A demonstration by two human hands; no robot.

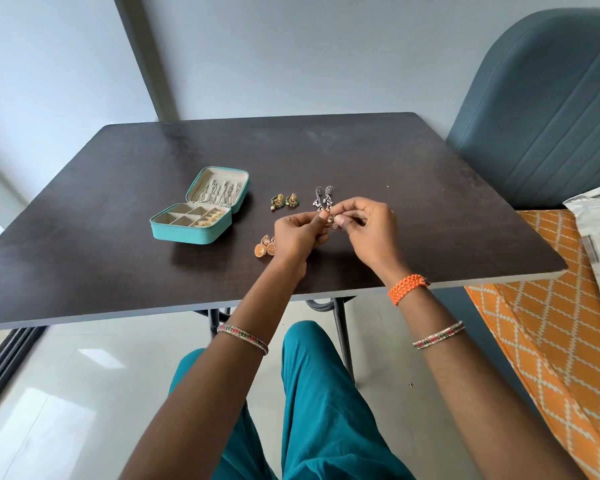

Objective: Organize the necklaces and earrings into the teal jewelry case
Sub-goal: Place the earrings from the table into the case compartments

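Your left hand (300, 230) and right hand (364, 223) pinch one small silver earring (329, 221) above the dark bench (395, 168); you seem mid-fastening. Next, carry it to the open teal jewelry case (191, 230); pick a free compartment.

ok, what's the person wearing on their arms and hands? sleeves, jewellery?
No sleeves in view; both forearms are bare. The right wrist has a woven orange band, with a thin beaded bangle in pink, green and silver further up. The left forearm carries a matching bangle. I can't make out any rings.
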